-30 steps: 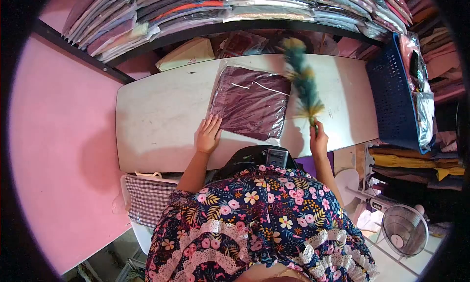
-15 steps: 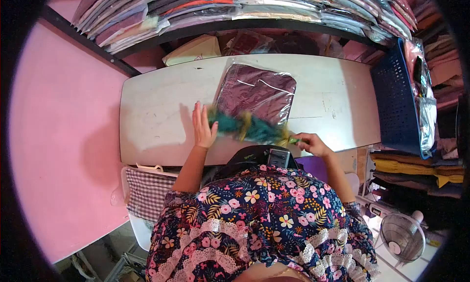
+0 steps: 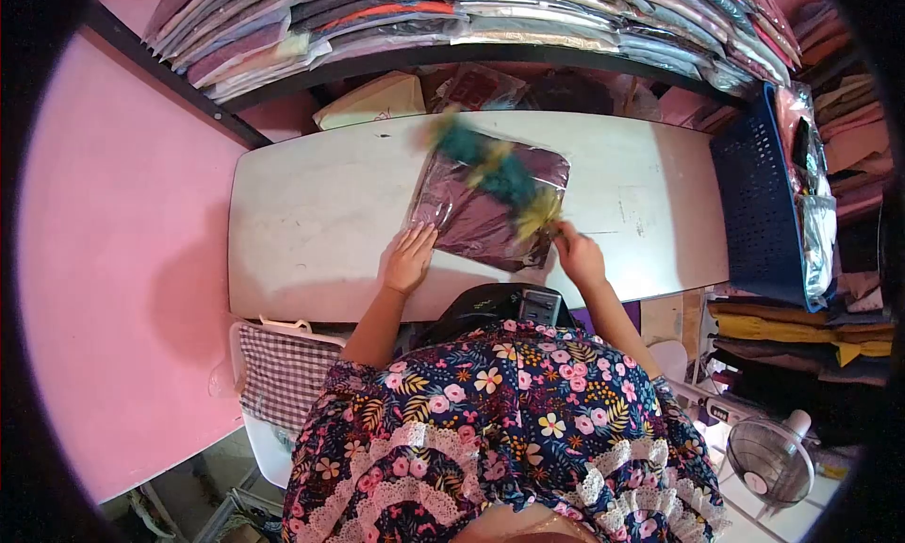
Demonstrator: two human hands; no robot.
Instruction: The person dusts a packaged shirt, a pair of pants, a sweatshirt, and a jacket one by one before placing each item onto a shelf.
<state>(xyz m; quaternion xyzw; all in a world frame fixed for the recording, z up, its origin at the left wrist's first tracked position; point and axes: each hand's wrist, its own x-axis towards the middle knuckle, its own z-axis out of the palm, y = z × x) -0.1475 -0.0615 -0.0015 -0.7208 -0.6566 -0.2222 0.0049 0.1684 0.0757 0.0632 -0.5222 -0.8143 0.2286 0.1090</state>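
A fluffy green and yellow duster point(image 3: 504, 177) sweeps across a folded maroon garment in a clear plastic bag point(image 3: 476, 227), blurred by motion. My right hand point(image 3: 579, 256) is closed around the duster's handle end, just right of the bag. At the bag's lower left corner, my left hand point(image 3: 411, 258) lies with its fingers stretched out flat, touching the bag's edge. The bagged garment rests on the white table point(image 3: 311, 213), and the duster covers part of its upper half.
Bagged folded clothes point(image 3: 377, 24) fill a shelf along the back. To the right stands a blue perforated basket point(image 3: 759, 199) holding plastic-wrapped items. A checked cloth point(image 3: 287, 373) hangs over a white bin at lower left, and a small fan point(image 3: 773, 463) sits at lower right.
The duster has swung up and away from me over the bag. My left hand has come down from the air onto the bag's corner, and my right hand has moved slightly forward.
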